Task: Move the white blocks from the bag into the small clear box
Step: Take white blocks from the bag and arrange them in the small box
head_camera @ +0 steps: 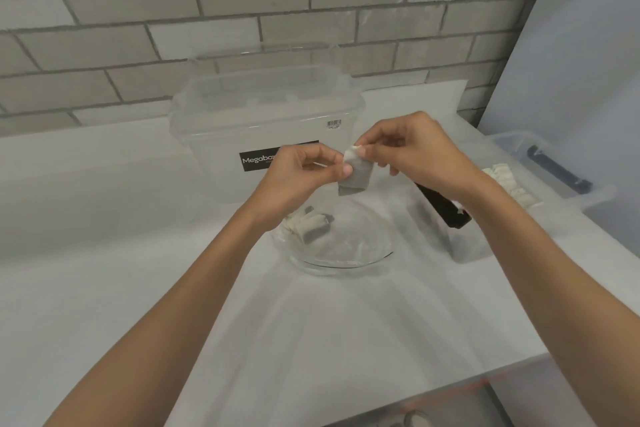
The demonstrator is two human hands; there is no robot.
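From the head camera, both hands meet over the table: the right hand (412, 149) pinches the top corner of a white block (355, 173) between thumb and fingertips, while the left hand (301, 173) closes its thumb and forefinger on the block's left edge. Directly below the grip sits the clear bag (332, 243), its mouth spread open, with a few more blocks (313, 224) lying inside, under the left wrist. To the right of the grip, past the right forearm, stands the small clear box (485, 239), blocks already showing in it. The block looks light, soft and somewhat crumbly, so a gentle pinch across its flat sides should serve better than squeezing a corner.
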